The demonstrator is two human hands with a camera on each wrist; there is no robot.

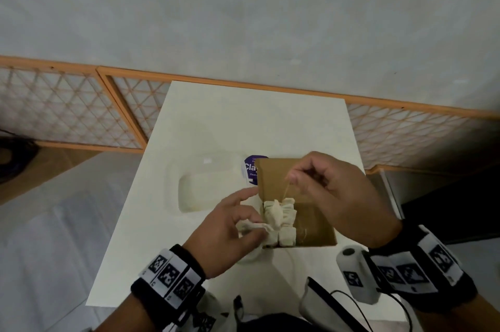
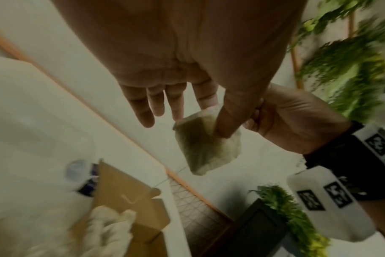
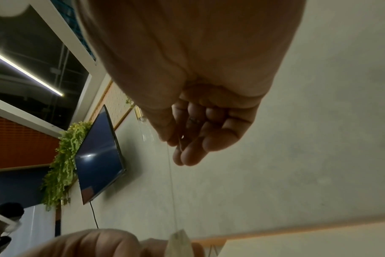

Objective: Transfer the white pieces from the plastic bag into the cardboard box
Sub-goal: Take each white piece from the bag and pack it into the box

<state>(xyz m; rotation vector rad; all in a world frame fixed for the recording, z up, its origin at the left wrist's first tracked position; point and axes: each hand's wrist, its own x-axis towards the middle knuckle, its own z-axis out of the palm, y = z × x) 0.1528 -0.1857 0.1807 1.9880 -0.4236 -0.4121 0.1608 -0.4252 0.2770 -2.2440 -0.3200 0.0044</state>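
An open cardboard box stands on the white table, with several white pieces packed along its left side. My left hand is at the box's left edge. Its thumb and forefinger pinch one white piece, a small flat sachet. My right hand hovers above the box and pinches a thin string, which runs down to that sachet. The clear plastic bag lies flat on the table to the left of the box.
A small tub with a purple label stands behind the box's raised flap. The table ends near my body and at a lattice screen. A dark planter with green plants is to the right.
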